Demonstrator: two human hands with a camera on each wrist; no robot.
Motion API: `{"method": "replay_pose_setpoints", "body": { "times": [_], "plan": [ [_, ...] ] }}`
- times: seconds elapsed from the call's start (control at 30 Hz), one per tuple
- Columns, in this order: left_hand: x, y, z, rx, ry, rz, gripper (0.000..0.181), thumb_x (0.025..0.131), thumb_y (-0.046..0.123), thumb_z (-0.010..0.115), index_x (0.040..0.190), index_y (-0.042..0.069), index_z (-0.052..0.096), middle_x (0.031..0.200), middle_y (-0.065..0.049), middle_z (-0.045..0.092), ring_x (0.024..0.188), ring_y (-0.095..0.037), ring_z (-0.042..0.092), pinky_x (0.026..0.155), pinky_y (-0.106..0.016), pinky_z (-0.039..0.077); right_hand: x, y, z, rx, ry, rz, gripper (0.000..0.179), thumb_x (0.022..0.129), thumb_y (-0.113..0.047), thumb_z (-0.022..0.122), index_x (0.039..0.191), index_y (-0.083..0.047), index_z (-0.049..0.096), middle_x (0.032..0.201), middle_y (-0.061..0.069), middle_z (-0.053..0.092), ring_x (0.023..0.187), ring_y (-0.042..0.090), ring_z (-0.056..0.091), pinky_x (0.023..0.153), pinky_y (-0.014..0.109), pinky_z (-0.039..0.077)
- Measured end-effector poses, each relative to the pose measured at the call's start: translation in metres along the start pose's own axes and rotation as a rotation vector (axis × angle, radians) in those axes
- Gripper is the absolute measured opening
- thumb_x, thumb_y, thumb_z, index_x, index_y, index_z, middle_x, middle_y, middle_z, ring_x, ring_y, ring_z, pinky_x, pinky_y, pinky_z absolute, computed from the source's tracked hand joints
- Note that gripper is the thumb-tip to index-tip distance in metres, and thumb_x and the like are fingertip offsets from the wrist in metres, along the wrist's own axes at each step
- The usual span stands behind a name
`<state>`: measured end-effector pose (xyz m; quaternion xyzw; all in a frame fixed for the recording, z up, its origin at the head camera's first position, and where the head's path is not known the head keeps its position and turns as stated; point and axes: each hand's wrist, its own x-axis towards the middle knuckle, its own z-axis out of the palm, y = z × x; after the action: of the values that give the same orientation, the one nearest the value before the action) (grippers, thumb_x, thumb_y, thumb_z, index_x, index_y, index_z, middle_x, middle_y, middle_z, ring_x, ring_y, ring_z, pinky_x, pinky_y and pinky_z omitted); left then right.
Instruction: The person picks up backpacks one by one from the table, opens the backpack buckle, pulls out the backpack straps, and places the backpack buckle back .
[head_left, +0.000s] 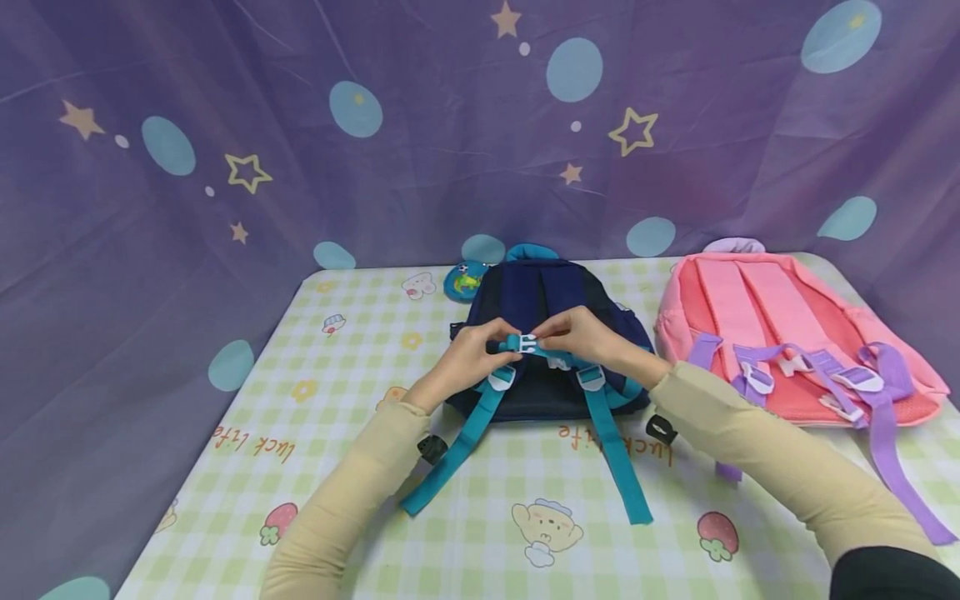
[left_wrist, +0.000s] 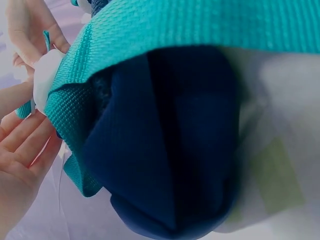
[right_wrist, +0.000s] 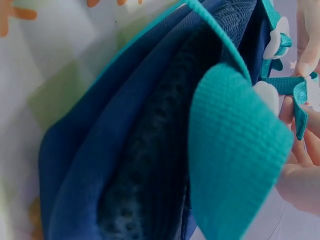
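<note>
A navy backpack (head_left: 542, 292) lies on the table with its shoulder straps facing up. Over its middle, a white side-release buckle (head_left: 528, 343) on a teal strap sits between both hands. My left hand (head_left: 474, 354) pinches the buckle's left end, where the teal webbing meets it. From the other side, my right hand (head_left: 581, 335) pinches the right end. Whether the two halves are fully clicked together cannot be told. In the left wrist view, fingers (left_wrist: 30, 140) show beside a white plastic piece (left_wrist: 46, 75). A teal strap (right_wrist: 235, 150) covers much of the right wrist view.
To the right lies a pink backpack (head_left: 750, 292) with purple straps (head_left: 888, 450). A small blue pouch (head_left: 461, 283) sits behind the navy one. Two loose teal strap ends (head_left: 618, 467) trail forward over the checked tablecloth (head_left: 330, 467). A purple curtain (head_left: 450, 183) hangs behind.
</note>
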<state>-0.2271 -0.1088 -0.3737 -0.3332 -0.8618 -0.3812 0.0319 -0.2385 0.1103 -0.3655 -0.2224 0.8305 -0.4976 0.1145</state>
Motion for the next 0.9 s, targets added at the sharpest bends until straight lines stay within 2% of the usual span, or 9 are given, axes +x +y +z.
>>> {"method": "replay_pose_setpoints", "body": {
  "times": [0.33,0.5,0.9],
  "plan": [
    [-0.001,-0.002,0.0,-0.007,0.022,0.02,0.02,0.088,0.006,0.072,0.105,0.001,0.065,0.103,-0.013,0.071,0.096,-0.027,0.068,0.084,-0.032,0.055,-0.003,0.006,-0.009,-0.007,-0.015,0.036,0.025,0.095,-0.006,0.062,0.114,0.009,0.068,0.111,0.022,0.069,0.096,0.03,0.067,0.086,0.042,0.054],
    [-0.002,-0.003,0.0,-0.003,0.037,0.028,0.02,0.087,0.005,0.073,0.104,0.0,0.065,0.103,-0.014,0.071,0.095,-0.028,0.069,0.084,-0.034,0.055,-0.004,0.011,-0.012,-0.012,-0.023,0.064,0.025,0.094,-0.006,0.063,0.113,0.009,0.068,0.108,0.022,0.07,0.094,0.031,0.068,0.084,0.042,0.054],
    [-0.003,-0.001,0.001,0.027,0.022,-0.011,0.022,0.088,0.007,0.072,0.108,0.002,0.064,0.103,-0.012,0.071,0.097,-0.028,0.068,0.08,-0.034,0.055,-0.004,0.011,-0.01,0.005,0.004,0.05,0.021,0.094,-0.002,0.062,0.11,0.009,0.069,0.107,0.022,0.07,0.092,0.029,0.068,0.084,0.042,0.055]
  ]
}}
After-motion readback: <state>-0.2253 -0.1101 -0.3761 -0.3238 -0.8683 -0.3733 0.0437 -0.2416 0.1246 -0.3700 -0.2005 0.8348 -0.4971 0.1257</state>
